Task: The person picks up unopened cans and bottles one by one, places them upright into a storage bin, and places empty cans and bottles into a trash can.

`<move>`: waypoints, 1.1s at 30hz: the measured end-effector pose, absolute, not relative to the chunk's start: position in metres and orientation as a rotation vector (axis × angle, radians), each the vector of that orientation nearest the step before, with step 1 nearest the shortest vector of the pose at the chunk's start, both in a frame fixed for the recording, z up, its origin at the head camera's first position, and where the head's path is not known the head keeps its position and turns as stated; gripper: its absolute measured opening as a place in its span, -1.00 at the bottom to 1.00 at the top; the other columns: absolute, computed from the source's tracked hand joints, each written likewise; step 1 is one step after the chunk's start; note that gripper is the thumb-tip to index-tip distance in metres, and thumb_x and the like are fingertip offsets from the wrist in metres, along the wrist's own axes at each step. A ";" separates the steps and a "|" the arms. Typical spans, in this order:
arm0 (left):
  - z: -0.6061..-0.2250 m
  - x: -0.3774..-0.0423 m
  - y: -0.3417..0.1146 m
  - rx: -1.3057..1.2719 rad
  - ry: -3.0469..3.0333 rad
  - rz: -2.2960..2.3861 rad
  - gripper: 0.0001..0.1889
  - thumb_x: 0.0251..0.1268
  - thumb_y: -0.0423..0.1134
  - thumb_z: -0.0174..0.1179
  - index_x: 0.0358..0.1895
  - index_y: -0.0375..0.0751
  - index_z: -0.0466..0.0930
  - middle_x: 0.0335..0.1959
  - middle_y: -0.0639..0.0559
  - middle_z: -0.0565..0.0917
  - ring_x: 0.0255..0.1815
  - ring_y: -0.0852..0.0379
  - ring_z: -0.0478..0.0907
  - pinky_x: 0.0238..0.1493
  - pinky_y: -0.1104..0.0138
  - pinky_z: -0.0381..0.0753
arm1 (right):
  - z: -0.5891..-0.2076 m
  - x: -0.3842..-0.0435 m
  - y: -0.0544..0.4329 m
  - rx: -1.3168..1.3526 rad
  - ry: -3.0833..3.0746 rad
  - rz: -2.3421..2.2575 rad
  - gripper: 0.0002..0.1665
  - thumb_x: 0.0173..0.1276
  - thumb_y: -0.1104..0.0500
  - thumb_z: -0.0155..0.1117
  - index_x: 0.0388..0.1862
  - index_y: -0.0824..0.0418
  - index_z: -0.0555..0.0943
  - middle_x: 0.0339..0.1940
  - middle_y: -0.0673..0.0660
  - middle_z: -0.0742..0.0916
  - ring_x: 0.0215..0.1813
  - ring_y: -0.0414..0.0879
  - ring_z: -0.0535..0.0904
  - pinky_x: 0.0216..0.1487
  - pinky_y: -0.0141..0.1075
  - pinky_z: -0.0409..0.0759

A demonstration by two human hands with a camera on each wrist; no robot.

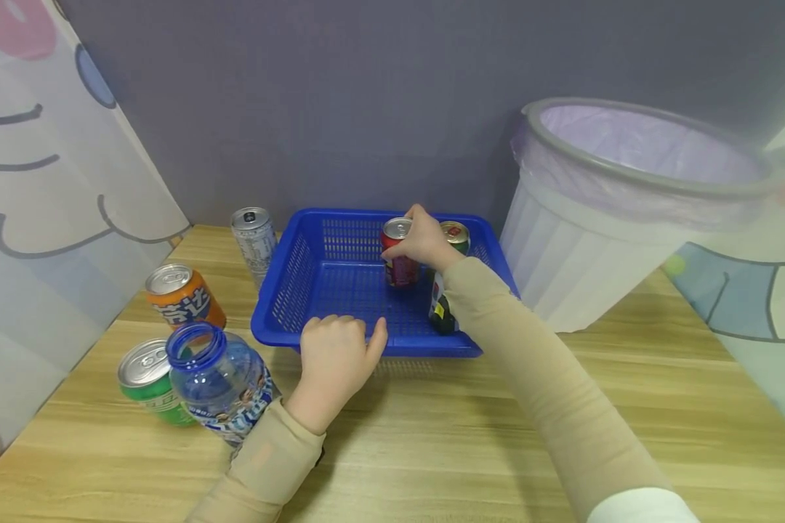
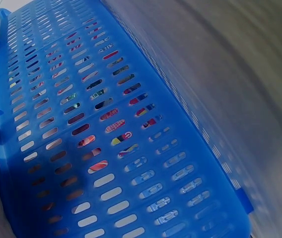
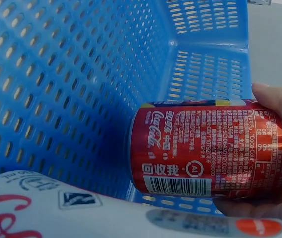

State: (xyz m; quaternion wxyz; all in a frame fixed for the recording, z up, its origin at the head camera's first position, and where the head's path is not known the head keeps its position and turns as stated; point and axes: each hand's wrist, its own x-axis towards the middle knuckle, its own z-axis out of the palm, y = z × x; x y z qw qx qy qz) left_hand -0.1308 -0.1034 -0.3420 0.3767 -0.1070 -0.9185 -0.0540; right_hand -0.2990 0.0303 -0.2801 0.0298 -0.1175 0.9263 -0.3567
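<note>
My right hand [image 1: 422, 240] reaches into the blue plastic basket [image 1: 366, 343] and grips a red Coca-Cola can [image 1: 400, 270] near its top. In the right wrist view the Coca-Cola can [image 3: 195, 148] shows its barcode, with fingers around its lid end. My left hand [image 1: 340, 356] holds the basket's front rim, thumb pointing along it; the left wrist view shows the basket's slotted wall [image 2: 96, 134]. Beside the gripped can stand a green can with a gold lid [image 1: 456, 234] and a dark container [image 1: 441, 312] with white and yellow markings, partly hidden by my right arm.
Left of the basket stand a silver can [image 1: 255, 240], an orange can [image 1: 186, 298], a green can [image 1: 153, 381] and an open clear blue jar [image 1: 225, 381]. A white bin [image 1: 569, 240] with a lilac liner stands at the right. A grey wall [image 1: 333, 109] rises behind.
</note>
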 end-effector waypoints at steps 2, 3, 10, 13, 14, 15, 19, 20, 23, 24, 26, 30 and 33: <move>-0.342 -0.131 -0.104 -0.273 -2.349 -0.138 -0.48 0.22 0.01 0.07 -0.90 -0.10 0.40 -0.87 0.01 0.48 -0.82 0.03 0.37 -0.69 0.26 0.22 | -0.280 -0.298 0.029 -0.351 2.867 -1.065 -0.17 -0.13 0.13 0.60 0.01 0.28 0.27 -0.03 0.24 0.60 0.02 0.10 0.54 0.06 -0.11 0.53; -0.342 -0.131 -0.104 -0.272 -2.350 -0.137 -0.47 0.21 0.01 0.08 -0.90 -0.10 0.40 -0.87 0.01 0.48 -0.82 0.03 0.37 -0.69 0.26 0.23 | -0.281 -0.298 0.029 -0.345 2.872 -1.047 -0.16 -0.13 0.11 0.60 0.02 0.28 0.27 -0.04 0.24 0.60 0.02 0.10 0.55 0.05 -0.11 0.54; -0.344 -0.129 -0.104 -0.265 -2.357 -0.143 -0.48 0.21 0.01 0.07 -0.90 -0.11 0.40 -0.87 0.00 0.48 -0.82 0.02 0.38 -0.69 0.26 0.23 | -0.286 -0.296 0.024 -0.340 2.894 -0.956 -0.07 -0.15 0.05 0.61 0.11 0.30 0.27 -0.01 0.27 0.60 0.02 0.13 0.57 0.00 -0.12 0.58; -0.344 -0.129 -0.103 -0.264 -2.361 -0.151 -0.47 0.21 0.02 0.08 -0.90 -0.12 0.40 -0.87 -0.01 0.48 -0.81 0.01 0.38 -0.68 0.26 0.22 | -0.287 -0.296 0.024 -0.341 2.917 -0.947 -0.05 -0.18 0.05 0.63 0.11 0.29 0.28 -0.01 0.27 0.61 0.02 0.14 0.57 0.00 -0.12 0.58; -0.344 -0.129 -0.103 -0.264 -2.362 -0.154 -0.48 0.21 0.02 0.08 -0.90 -0.12 0.40 -0.87 -0.01 0.48 -0.81 0.01 0.38 -0.68 0.26 0.23 | -0.287 -0.296 0.024 -0.348 2.927 -0.943 -0.06 -0.18 0.05 0.63 0.11 0.29 0.29 -0.02 0.27 0.61 0.01 0.14 0.58 0.00 -0.12 0.58; -0.344 -0.129 -0.103 -0.264 -2.363 -0.152 -0.47 0.21 0.02 0.08 -0.90 -0.12 0.40 -0.86 -0.01 0.49 -0.81 0.01 0.38 -0.68 0.26 0.23 | -0.287 -0.296 0.024 -0.356 2.936 -0.939 -0.06 -0.19 0.05 0.63 0.10 0.29 0.29 -0.03 0.27 0.62 0.01 0.14 0.58 0.00 -0.11 0.58; -0.343 -0.130 -0.102 -0.264 -2.364 -0.149 -0.47 0.21 0.02 0.08 -0.90 -0.12 0.41 -0.86 -0.01 0.49 -0.80 0.01 0.39 -0.67 0.26 0.23 | -0.287 -0.295 0.023 -0.402 2.944 -0.919 -0.07 -0.18 0.04 0.63 0.09 0.30 0.29 -0.04 0.26 0.62 -0.01 0.14 0.58 0.01 -0.11 0.57; -0.343 -0.130 -0.102 -0.264 -2.364 -0.149 -0.47 0.21 0.02 0.08 -0.90 -0.12 0.41 -0.86 -0.01 0.49 -0.80 0.01 0.39 -0.67 0.26 0.23 | -0.287 -0.295 0.022 -0.412 2.944 -0.915 -0.06 -0.18 0.05 0.63 0.09 0.30 0.29 -0.04 0.26 0.62 -0.01 0.14 0.58 0.01 -0.11 0.57; -0.342 -0.129 -0.102 -0.264 -2.364 -0.151 -0.47 0.21 0.02 0.08 -0.90 -0.12 0.40 -0.86 -0.01 0.49 -0.80 0.01 0.39 -0.67 0.26 0.23 | -0.288 -0.294 0.021 -0.424 2.949 -0.889 -0.02 -0.17 0.03 0.62 0.14 0.32 0.26 0.00 0.27 0.61 0.01 0.14 0.58 0.03 -0.11 0.56; -0.342 -0.129 -0.102 -0.264 -2.365 -0.153 -0.47 0.21 0.02 0.08 -0.90 -0.12 0.40 -0.87 -0.01 0.49 -0.80 0.01 0.39 -0.67 0.26 0.23 | -0.288 -0.294 0.020 -0.424 2.954 -0.880 0.00 -0.17 0.03 0.62 0.16 0.32 0.25 0.01 0.28 0.60 0.03 0.14 0.58 0.04 -0.11 0.56; -0.342 -0.129 -0.102 -0.263 -2.365 -0.157 -0.47 0.21 0.01 0.08 -0.90 -0.13 0.40 -0.87 -0.01 0.49 -0.80 0.01 0.39 -0.67 0.25 0.24 | -0.289 -0.294 0.019 -0.419 2.964 -0.863 0.04 -0.16 0.02 0.62 0.20 0.34 0.23 0.06 0.29 0.59 0.06 0.16 0.57 0.07 -0.11 0.55; -0.341 -0.129 -0.103 -0.264 -2.360 -0.159 -0.47 0.21 0.01 0.08 -0.90 -0.13 0.41 -0.86 -0.01 0.49 -0.80 0.00 0.39 -0.67 0.25 0.24 | -0.289 -0.294 0.018 -0.396 2.977 -0.844 0.12 -0.13 0.02 0.61 0.29 0.36 0.16 0.14 0.33 0.55 0.14 0.18 0.53 0.15 -0.09 0.51; -0.341 -0.129 -0.103 -0.265 -2.353 -0.152 -0.47 0.21 0.01 0.08 -0.90 -0.13 0.41 -0.87 -0.01 0.49 -0.80 0.00 0.39 -0.68 0.25 0.24 | -0.289 -0.295 0.018 -0.393 2.975 -0.844 0.15 -0.11 0.04 0.60 0.32 0.38 0.12 0.18 0.35 0.53 0.18 0.20 0.51 0.19 -0.08 0.48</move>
